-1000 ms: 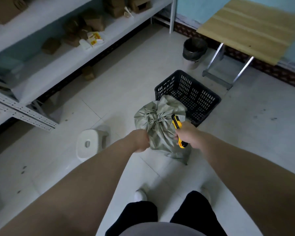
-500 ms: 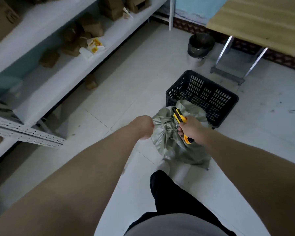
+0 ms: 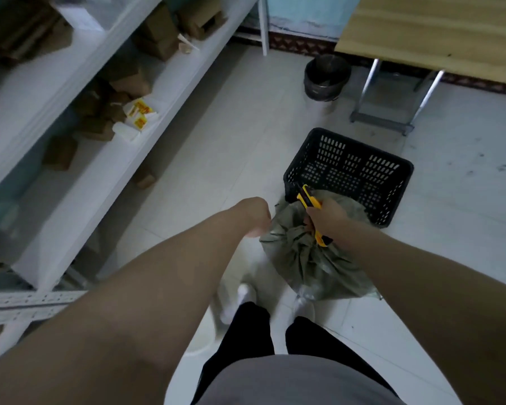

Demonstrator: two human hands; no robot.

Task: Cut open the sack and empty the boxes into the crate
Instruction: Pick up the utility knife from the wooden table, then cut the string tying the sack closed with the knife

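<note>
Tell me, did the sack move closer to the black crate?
Yes. The sack now overlaps the crate's near rim; earlier it reached less far across it. The camera moved too.

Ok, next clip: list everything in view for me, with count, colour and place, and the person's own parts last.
sack: one, grey-green, tied shut, on the floor against the crate's near side
utility knife: one, yellow and black, in the right hand
crate: one, black, slotted, on the floor beyond the sack
bin: one, dark, by the table leg
table: one, light wood top on metal legs, upper right
shelving: one white unit, left
cardboard boxes: several, brown, on the shelves
yellow-and-white packets: a few, on the lower shelf
left hand: fisted on the sack's edge
right hand: holds the knife at the sack's knot
</note>
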